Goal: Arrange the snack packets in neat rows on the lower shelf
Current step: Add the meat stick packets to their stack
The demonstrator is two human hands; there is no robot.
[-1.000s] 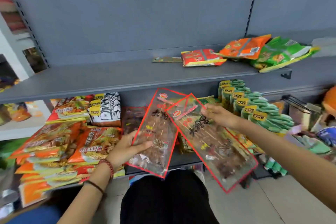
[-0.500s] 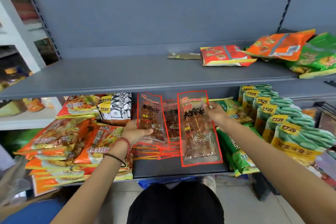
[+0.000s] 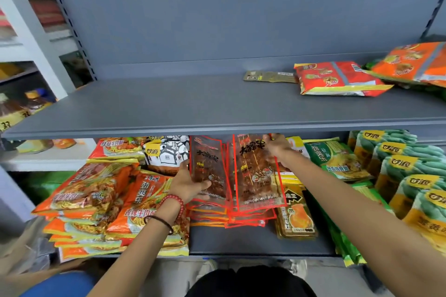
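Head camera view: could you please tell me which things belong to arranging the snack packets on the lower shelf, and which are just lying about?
Part of the job:
- left hand holding a red-edged clear packet
- right hand holding another red-edged packet
- stack of the same packets
- lower shelf

Just lying about:
- red bag on the upper shelf
- orange bag

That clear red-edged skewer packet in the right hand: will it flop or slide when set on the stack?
The clear red-edged skewer packet looks thin and flat, held by its top corner in the right hand, so probably fairly light. Its glossy film may slide on the stack of similar packets.
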